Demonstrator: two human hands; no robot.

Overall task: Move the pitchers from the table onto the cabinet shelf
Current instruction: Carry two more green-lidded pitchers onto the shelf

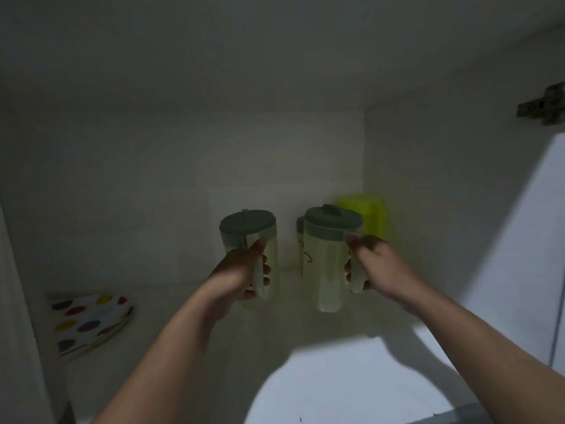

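I look into a dim white cabinet. My left hand (241, 270) grips the handle of a pale pitcher with a dark green lid (247, 231), upright over the shelf (183, 347). My right hand (376, 264) holds the handle of a second pale green-lidded pitcher (327, 261), whose base is on or just above the shelf. Behind that one, a third similar pitcher (300, 240) is partly hidden. A bright yellow-green container (370, 218) stands in the back right corner.
A stack of white plates with coloured dots (88, 322) lies at the shelf's left side. The cabinet's right wall carries a metal hinge (541, 105). The open door (519, 255) shows at the far right. Bare shelf lies between the plates and the pitchers.
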